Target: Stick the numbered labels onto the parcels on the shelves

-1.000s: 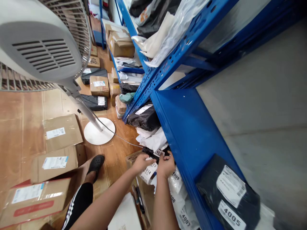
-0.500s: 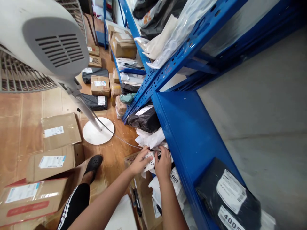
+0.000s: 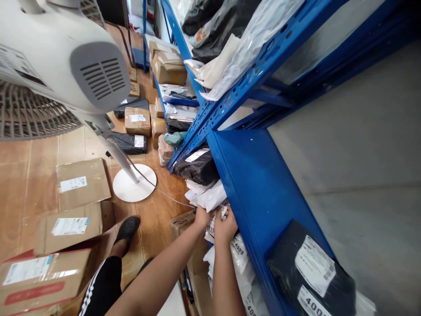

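Note:
My right hand (image 3: 225, 227) is closed on a white number label (image 3: 224, 210), of which a printed "3" shows. Close to its left, my left hand (image 3: 202, 217) reaches in at the lower edge of a white plastic mailer (image 3: 210, 195); its fingertips are hidden there. Under and between my hands lie white mailers with printed number labels (image 3: 210, 227). Below my right wrist sits another white mailer bearing a "4009" label (image 3: 239, 249). A black-wrapped parcel (image 3: 197, 166) rests beyond the mailers, beneath the blue shelf board (image 3: 250, 175).
A white pedestal fan (image 3: 98, 79) stands at left, its round base (image 3: 134, 183) on the floor and its cord running toward my hands. Cardboard boxes (image 3: 83, 182) line the floor. A dark parcel (image 3: 312, 267) lies on the shelf, against perforated blue uprights (image 3: 226, 98).
My left hand has left the number label and moved up to the white mailer. The label stays in my right hand, now tilted near the shelf edge. The fan head has swung round.

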The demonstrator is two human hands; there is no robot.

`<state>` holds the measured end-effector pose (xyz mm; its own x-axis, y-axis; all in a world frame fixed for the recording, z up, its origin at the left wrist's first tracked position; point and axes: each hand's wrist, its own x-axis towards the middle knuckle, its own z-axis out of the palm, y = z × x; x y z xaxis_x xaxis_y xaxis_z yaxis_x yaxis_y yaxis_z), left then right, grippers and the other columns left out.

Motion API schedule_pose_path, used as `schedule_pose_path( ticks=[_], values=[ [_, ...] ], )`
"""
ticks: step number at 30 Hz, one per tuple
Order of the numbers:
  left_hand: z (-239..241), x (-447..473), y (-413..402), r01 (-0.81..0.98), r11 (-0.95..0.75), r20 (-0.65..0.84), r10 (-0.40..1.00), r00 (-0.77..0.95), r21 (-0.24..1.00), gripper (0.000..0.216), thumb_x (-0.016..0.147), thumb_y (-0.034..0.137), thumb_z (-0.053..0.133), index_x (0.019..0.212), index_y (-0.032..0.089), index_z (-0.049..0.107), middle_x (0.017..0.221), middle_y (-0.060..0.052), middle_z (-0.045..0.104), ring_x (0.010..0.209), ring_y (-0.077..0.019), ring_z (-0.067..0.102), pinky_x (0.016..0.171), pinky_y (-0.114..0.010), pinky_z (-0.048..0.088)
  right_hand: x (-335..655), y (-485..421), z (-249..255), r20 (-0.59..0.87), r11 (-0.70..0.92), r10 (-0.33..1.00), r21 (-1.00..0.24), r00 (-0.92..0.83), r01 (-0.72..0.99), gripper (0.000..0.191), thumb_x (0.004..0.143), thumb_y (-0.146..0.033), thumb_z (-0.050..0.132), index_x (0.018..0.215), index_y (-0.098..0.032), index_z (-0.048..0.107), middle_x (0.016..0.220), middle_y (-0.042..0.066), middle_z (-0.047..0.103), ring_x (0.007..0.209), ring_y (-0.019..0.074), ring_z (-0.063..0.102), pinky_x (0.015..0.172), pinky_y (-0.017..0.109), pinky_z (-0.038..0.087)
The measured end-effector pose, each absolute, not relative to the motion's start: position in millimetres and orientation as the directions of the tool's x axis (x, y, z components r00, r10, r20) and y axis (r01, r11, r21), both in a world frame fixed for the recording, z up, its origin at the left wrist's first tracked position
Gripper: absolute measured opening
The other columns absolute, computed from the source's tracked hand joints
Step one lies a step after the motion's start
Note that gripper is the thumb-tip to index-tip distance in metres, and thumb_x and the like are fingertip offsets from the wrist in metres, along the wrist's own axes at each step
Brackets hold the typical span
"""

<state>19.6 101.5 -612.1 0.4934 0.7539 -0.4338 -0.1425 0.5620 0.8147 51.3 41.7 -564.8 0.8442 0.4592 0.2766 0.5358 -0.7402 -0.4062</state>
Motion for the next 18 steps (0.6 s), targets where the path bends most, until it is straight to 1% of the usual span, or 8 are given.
schedule_pose_path(
  ticks=[3,5,7,8,12,14,18],
  values=[
    [-613,17,98,-0.133,0.584,-0.448,0.732,0.513,0.801,0.06,0.059,0.024,0.081,0.115,0.016,0.062,0.118,-0.014,0.066,0.127,-0.0321,0.046,0.113,-0.046,0.027,49,48,-565,0.291,-0.765,0.39,-0.425,0.874,0.483,0.03,0.082,-0.027,0.043,0.091,-0.012,0.068,0.086,0.018,0.072,0.076,0.0285,0.064,0.066,0.034,0.043],
    [-614,14,97,-0.128,0.613,-0.455,0.695,0.556,0.779,0.06,0.059,0.025,0.082,0.115,0.014,0.062,0.115,-0.016,0.067,0.12,-0.0318,0.053,0.108,-0.045,0.035,49,50,-565,0.294,-0.769,0.367,-0.438,0.883,0.466,0.028,0.08,-0.024,0.043,0.086,-0.013,0.068,0.087,0.018,0.072,0.077,0.0285,0.064,0.067,0.035,0.043],
    [-615,11,97,-0.115,0.642,-0.46,0.652,0.603,0.758,0.061,0.058,0.028,0.083,0.113,0.011,0.063,0.111,-0.018,0.069,0.11,-0.0316,0.06,0.1,-0.044,0.044,50,50,-566,0.293,-0.77,0.353,-0.448,0.889,0.454,0.026,0.078,-0.022,0.044,0.082,-0.013,0.068,0.086,0.018,0.072,0.077,0.0292,0.064,0.069,0.035,0.044],
    [-616,10,98,-0.104,0.649,-0.462,0.636,0.618,0.754,0.062,0.057,0.028,0.084,0.113,0.01,0.063,0.111,-0.018,0.069,0.107,-0.0315,0.062,0.098,-0.044,0.046,51,50,-566,0.289,-0.772,0.347,-0.453,0.892,0.446,0.025,0.077,-0.021,0.045,0.081,-0.013,0.068,0.085,0.018,0.072,0.076,0.0296,0.065,0.069,0.036,0.044],
    [-620,6,101,-0.045,0.622,-0.461,0.625,0.63,0.782,0.062,0.051,0.025,0.086,0.108,0.014,0.066,0.112,-0.015,0.069,0.112,-0.0312,0.059,0.1,-0.042,0.043,53,50,-570,0.276,-0.78,0.317,-0.468,0.908,0.415,0.024,0.074,-0.019,0.047,0.079,-0.013,0.069,0.081,0.018,0.073,0.071,0.0296,0.066,0.064,0.035,0.044],
    [-619,4,102,0.0,0.599,-0.459,0.613,0.642,0.8,0.055,0.052,0.026,0.085,0.103,0.013,0.068,0.106,-0.014,0.071,0.106,-0.0305,0.061,0.096,-0.039,0.045,53,50,-572,0.279,-0.783,0.304,-0.471,0.911,0.406,0.023,0.074,-0.019,0.047,0.078,-0.013,0.069,0.081,0.018,0.073,0.07,0.029,0.066,0.063,0.035,0.044],
    [-609,-6,100,0.127,0.524,-0.469,0.596,0.652,0.842,0.03,0.061,0.033,0.078,0.083,0.014,0.071,0.086,-0.009,0.073,0.091,-0.0279,0.064,0.085,-0.035,0.046,54,50,-574,0.288,-0.773,0.313,-0.476,0.905,0.419,0.024,0.075,-0.019,0.046,0.077,-0.013,0.069,0.077,0.017,0.073,0.068,0.0267,0.066,0.061,0.033,0.045]
  ],
)
